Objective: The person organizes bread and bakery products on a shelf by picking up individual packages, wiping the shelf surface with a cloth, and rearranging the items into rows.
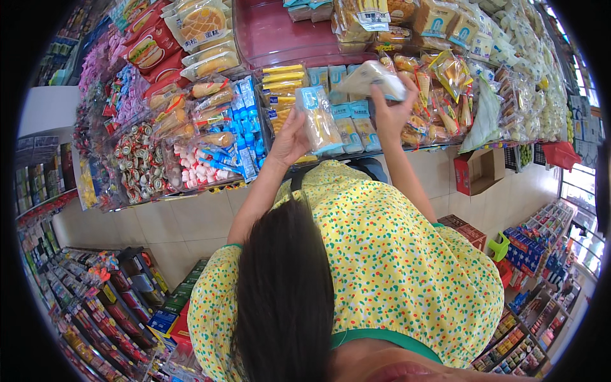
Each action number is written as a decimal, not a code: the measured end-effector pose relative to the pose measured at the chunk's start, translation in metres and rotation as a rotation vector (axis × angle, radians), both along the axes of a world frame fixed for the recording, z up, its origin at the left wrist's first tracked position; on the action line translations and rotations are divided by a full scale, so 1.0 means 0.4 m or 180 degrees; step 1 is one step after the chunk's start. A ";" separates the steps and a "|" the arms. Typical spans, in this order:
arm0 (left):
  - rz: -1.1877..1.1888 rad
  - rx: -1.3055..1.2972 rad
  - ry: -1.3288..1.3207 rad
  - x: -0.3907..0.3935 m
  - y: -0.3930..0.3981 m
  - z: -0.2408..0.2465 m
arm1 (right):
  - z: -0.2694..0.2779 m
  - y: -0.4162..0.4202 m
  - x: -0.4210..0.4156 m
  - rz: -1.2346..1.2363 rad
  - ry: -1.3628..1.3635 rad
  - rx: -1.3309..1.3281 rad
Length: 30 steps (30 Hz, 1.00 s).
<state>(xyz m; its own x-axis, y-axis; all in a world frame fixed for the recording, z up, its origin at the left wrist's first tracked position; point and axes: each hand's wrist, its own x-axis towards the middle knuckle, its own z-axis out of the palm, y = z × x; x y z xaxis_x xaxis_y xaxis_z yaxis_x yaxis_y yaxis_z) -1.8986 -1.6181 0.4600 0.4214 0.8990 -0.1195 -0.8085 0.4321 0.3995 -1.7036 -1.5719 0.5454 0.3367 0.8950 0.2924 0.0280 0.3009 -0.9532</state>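
Note:
My left hand (292, 137) grips the side of a clear-wrapped bread packet (321, 122) with a light-blue label end, held upright over the display. In my right hand (394, 110) is a white, roughly triangular piece (370, 79); it is blurred, and I cannot tell whether it is cloth or a wrapped item. Below my hands, a clear compartment holds similar blue-topped bread packets (351, 131), partly covered by my hands. Just left of them stands a row of yellow packets (282, 86).
Cone-shaped wrapped pastries (441, 107) fill the compartment at right. To the left are blue tubes (247, 129) and pink-and-white sweets (203, 167). Behind lies a red display surface (277, 36). An opened cardboard box (479, 172) is near the display's front edge at right.

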 end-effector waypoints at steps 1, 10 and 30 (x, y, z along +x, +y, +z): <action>0.0004 -0.0055 -0.0026 0.007 0.003 -0.005 | 0.032 -0.032 -0.020 -0.0076 0.0635 0.0142; 0.0138 0.0204 -0.0214 0.072 0.052 0.043 | -0.077 -0.117 -0.041 0.0142 -0.1189 0.0655; 0.0944 0.0093 0.1177 0.032 0.348 0.245 | -0.023 0.170 -0.167 -0.0298 -0.2279 0.0829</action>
<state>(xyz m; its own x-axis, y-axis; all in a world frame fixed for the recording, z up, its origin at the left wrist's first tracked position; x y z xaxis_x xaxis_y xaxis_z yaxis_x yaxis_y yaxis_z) -1.8859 -1.4788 0.5578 0.0800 0.9793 -0.1859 -0.6964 0.1884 0.6925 -1.7706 -1.5037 0.5362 0.0568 0.7445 0.6652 0.6482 0.4792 -0.5917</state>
